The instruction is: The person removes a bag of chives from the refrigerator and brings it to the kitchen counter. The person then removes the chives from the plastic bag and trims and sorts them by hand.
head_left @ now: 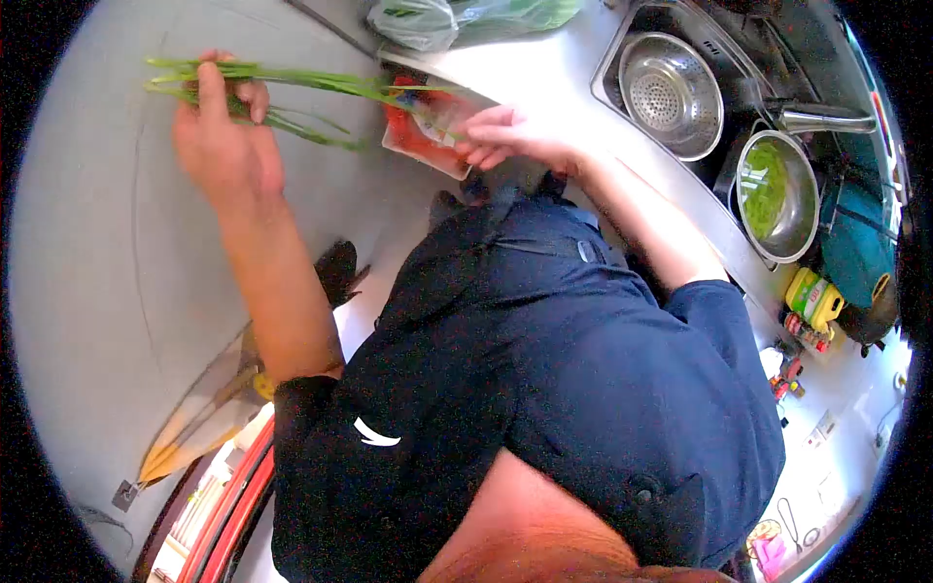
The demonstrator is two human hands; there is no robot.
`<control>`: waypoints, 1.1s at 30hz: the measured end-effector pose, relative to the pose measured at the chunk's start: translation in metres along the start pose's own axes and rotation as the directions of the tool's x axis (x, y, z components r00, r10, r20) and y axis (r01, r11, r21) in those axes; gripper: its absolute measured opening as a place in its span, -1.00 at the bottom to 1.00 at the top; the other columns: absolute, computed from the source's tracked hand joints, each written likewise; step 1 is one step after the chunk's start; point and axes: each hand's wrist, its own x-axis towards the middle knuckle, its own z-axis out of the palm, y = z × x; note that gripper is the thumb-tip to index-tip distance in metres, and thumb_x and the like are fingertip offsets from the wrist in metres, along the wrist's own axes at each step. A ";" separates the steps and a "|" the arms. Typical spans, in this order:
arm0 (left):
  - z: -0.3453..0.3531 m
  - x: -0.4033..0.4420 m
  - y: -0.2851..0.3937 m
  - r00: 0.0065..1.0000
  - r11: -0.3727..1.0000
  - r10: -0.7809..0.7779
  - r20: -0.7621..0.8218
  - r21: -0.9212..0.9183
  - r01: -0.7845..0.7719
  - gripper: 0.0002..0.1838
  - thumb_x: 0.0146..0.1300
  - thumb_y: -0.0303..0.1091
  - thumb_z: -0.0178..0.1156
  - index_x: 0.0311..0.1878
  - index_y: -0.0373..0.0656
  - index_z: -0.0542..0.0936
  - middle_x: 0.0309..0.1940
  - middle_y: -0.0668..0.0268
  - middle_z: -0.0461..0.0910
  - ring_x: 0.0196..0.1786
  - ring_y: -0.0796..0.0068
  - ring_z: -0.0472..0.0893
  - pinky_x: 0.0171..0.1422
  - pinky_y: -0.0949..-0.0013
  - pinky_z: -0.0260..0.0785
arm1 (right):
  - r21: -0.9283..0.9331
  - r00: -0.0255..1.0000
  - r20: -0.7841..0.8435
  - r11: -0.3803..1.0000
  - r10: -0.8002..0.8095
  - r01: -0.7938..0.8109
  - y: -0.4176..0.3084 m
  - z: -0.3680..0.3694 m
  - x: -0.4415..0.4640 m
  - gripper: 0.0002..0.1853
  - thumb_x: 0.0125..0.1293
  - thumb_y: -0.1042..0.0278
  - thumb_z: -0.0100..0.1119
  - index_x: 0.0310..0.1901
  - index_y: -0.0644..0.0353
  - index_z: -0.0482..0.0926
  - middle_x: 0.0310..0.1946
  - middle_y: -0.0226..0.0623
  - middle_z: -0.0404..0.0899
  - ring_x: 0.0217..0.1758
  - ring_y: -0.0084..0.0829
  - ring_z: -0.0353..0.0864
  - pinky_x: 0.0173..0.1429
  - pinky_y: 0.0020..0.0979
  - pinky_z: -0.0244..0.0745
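My left hand (228,146) is closed around a small bundle of long, thin green vegetable stalks (301,80). The stalks stretch sideways across the view, and a few hang a little lower. Their far ends are blurred and run to the fingertips of my right hand (510,138), whose thumb and fingers are pinched together there. Below the stalks, between my hands, is a red and white open container (418,126), partly covered by the stalks and my right hand.
A clear plastic bag of greens (471,21) lies on the counter. A metal colander (671,95) sits in the sink (604,83). Beside it stands a pot (805,233) with green pieces inside. A yellow jug (814,301) is farther right. A broom-like object (194,413) is at lower left.
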 end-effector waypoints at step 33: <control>-0.033 -0.002 -0.012 0.997 0.995 -0.056 0.058 -0.077 0.060 -0.80 0.55 -0.31 0.01 0.08 -0.16 0.50 -0.08 0.28 0.57 -0.31 0.53 0.42 -0.32 0.44 0.27 | 0.078 0.991 -0.120 0.995 -0.054 0.063 -0.019 0.004 0.024 -0.57 0.52 0.10 0.09 0.19 0.28 0.53 -0.07 -0.21 0.67 -0.17 -0.46 0.67 0.00 -0.40 0.67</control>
